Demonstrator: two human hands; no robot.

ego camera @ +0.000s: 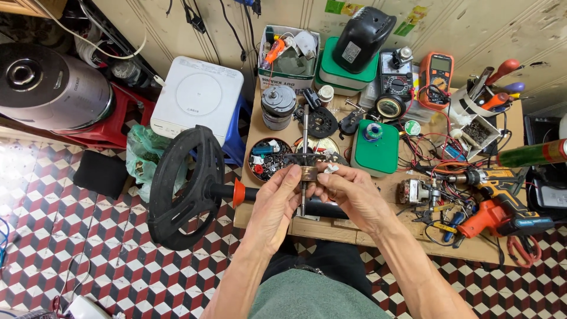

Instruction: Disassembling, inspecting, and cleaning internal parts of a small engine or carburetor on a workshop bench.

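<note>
- A green-and-white cardboard box (289, 58) stands open at the back edge of the bench (331, 227), against the wall, with small parts inside.
- Right of it, a black appliance housing (361, 36) with a pale rectangular label rests on stacked green-lidded containers (336, 71).
- Another green rectangular lid (375, 155) lies mid-bench with a solder spool on it; an orange multimeter (436, 74) leans by the wall.
- Coloured paper stickers, green and yellow, are stuck on the wall above.
- The left hand (277, 198) and right hand (348, 189) meet over the near edge of the bench, both pinched on a motor rotor (307, 173), a brown copper-wound drum on a steel shaft held upright.
- Left fingers wrap the drum's left side; right fingertips press its right side and top.
- Both forearms rise from the bottom of the view and angle inward.
- A round tin of small parts (267, 158) sits just behind the hands.
- An orange drill (493, 215) and tangled wires crowd the right side of the bench.
- A black wheel-shaped guard (183, 186) hangs past the left edge, over checkered floor (88, 236).
</note>
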